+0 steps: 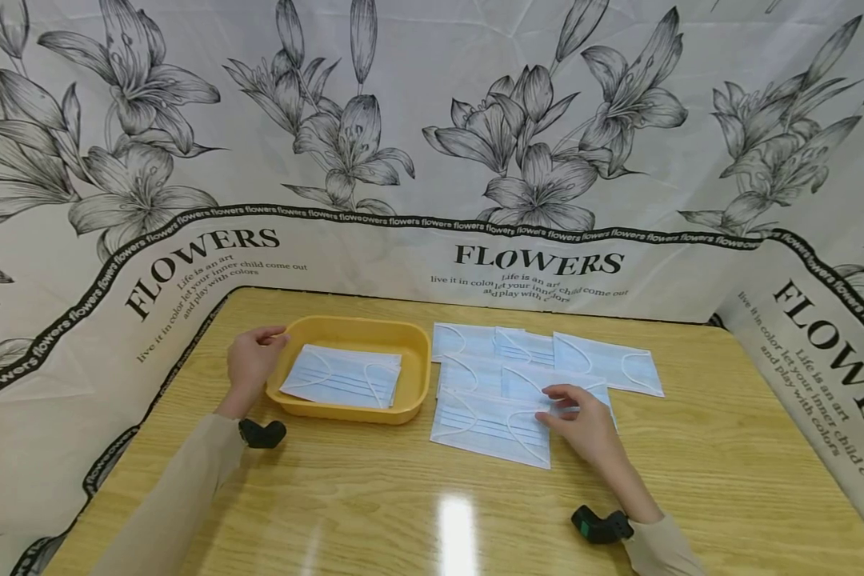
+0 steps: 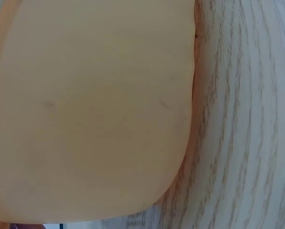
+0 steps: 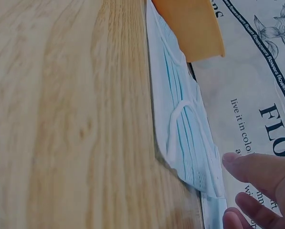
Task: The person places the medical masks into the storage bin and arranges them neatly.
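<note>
My right hand [image 1: 583, 428] rests straight fingers [image 3: 257, 174] on the nearest mask [image 1: 491, 428], mid-worktop [image 1: 403, 512], pinning it flat. My left hand [image 1: 252, 364] curls round the yellow tray [image 1: 410, 352] rim, steadying it toward the far left corner.

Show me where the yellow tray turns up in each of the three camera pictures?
Head view: the yellow tray sits left of centre on the table, with the left hand at its left rim.
Left wrist view: its wall fills most of the picture.
Right wrist view: one corner shows at the top.
Shared landmark: the wooden table.
</note>
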A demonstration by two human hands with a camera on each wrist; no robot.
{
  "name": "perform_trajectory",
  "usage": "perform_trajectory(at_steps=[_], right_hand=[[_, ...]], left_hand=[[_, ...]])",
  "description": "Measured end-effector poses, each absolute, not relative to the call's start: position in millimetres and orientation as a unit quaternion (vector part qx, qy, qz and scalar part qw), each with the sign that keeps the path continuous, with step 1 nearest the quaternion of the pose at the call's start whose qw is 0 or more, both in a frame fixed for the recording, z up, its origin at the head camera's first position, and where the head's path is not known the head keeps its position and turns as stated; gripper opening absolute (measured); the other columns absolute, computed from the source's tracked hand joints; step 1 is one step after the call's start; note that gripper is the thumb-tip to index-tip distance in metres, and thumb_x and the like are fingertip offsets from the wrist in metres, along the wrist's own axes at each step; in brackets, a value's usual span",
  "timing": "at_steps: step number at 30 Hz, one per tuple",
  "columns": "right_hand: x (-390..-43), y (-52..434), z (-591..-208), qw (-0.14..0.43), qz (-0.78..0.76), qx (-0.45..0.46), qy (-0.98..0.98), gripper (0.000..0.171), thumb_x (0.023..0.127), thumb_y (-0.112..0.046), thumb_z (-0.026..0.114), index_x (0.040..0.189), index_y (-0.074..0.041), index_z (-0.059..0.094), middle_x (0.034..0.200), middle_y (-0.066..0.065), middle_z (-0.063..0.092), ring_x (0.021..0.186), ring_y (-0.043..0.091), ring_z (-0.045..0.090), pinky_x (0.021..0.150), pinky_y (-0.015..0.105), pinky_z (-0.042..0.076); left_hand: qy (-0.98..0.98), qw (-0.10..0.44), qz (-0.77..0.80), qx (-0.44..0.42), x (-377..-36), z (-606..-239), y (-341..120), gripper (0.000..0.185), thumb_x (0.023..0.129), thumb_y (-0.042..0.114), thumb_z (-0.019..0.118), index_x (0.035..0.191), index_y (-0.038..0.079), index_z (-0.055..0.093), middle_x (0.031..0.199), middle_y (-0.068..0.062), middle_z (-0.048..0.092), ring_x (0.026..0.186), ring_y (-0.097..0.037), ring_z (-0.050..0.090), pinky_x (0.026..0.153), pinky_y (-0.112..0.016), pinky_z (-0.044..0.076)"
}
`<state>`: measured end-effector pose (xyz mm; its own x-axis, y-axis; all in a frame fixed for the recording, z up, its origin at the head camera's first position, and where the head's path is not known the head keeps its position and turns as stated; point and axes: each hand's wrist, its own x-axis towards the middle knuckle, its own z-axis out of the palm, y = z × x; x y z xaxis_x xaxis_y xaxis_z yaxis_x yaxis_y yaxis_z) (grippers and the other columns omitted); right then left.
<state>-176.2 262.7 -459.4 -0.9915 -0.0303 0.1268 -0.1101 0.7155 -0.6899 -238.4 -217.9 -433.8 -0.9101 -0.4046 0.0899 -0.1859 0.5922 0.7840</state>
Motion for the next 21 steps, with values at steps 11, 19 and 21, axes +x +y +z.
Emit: perform_trajectory(at_steps=[11,19,21], right_hand=[[-179.2,269.0,-466.5,0.049,0.368,0.036,-0.928,0.038,0.079,-0.016,0.079,0.113,-0.004,0.066,0.105,0.015,0.068,0.094,0.026,0.064,0.074,0.02,0.052],[-178.8,265.9,-464.0,0.036,0.36,0.055,-0.931,0.041,0.079,-0.019,0.079,0.114,-0.001,0.066,0.105,0.016,0.069,0.094,0.028,0.065,0.075,0.027,0.054],[-178.4,265.0,-463.8,0.027,0.353,0.051,-0.934,0.041,0.08,-0.021,0.079,0.114,-0.002,0.066,0.106,0.016,0.069,0.093,0.027,0.065,0.076,0.029,0.054]], left_hand=[[-0.883,0.123,-0.42,0.171,-237.9,-433.5,-217.1,0.03,0.093,0.025,0.064,0.114,0.005,0.071,0.102,-0.019,0.069,0.079,-0.024,0.062,0.056,-0.022,0.042],[-0.884,0.12,-0.418,0.171,-238.4,-433.8,-218.7,0.03,0.093,0.026,0.063,0.114,0.006,0.071,0.101,-0.018,0.07,0.076,-0.021,0.061,0.056,-0.022,0.042],[-0.885,0.122,-0.416,0.168,-238.5,-433.5,-218.9,0.03,0.093,0.026,0.063,0.114,0.006,0.071,0.101,-0.018,0.069,0.076,-0.021,0.06,0.056,-0.021,0.042]])
